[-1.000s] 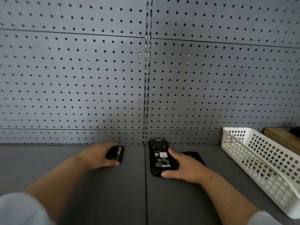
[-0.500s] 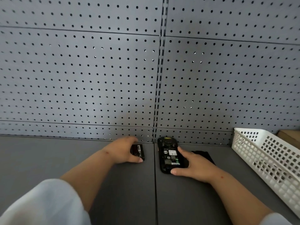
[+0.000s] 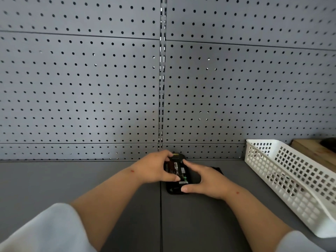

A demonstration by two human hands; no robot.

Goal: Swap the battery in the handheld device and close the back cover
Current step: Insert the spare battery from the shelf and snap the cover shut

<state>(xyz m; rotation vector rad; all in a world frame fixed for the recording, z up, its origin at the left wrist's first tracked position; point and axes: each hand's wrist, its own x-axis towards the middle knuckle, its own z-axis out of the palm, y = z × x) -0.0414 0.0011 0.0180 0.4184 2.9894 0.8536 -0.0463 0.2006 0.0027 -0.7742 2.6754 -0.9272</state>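
A: Between the two grips, what lies on the counter point(image 3: 109, 179)?

B: The handheld device point(image 3: 179, 186), face down, long axis pointing toward the pegboard wall point(image 3: 81, 88). Its back is uncovered; labels and green marks show inside the compartment.

A: State of the left hand point(image 3: 154, 169)?

B: Its grip is clenched on the battery point(image 3: 172, 167), fingers curled over the far end and thumb along the near edge. The battery sits over the upper part of the open compartment. Whether it is fully seated cannot be told.

A: State of the right hand point(image 3: 209, 180)?

B: It grasps the handheld device from the right side. The thumb lies against the near end of the body; the index finger reaches onto the open back, next to the battery.

A: Location of the back cover point(image 3: 217, 170)?

B: A flat dark piece lies on the counter just behind the right grip, partly hidden by the hand. It appears to be the cover, detached from the device.

A: Other items to the right of the right grip?

B: A white perforated basket point(image 3: 291, 179), well apart from the device. Beyond it, a wooden block point(image 3: 312, 151) at the frame edge.
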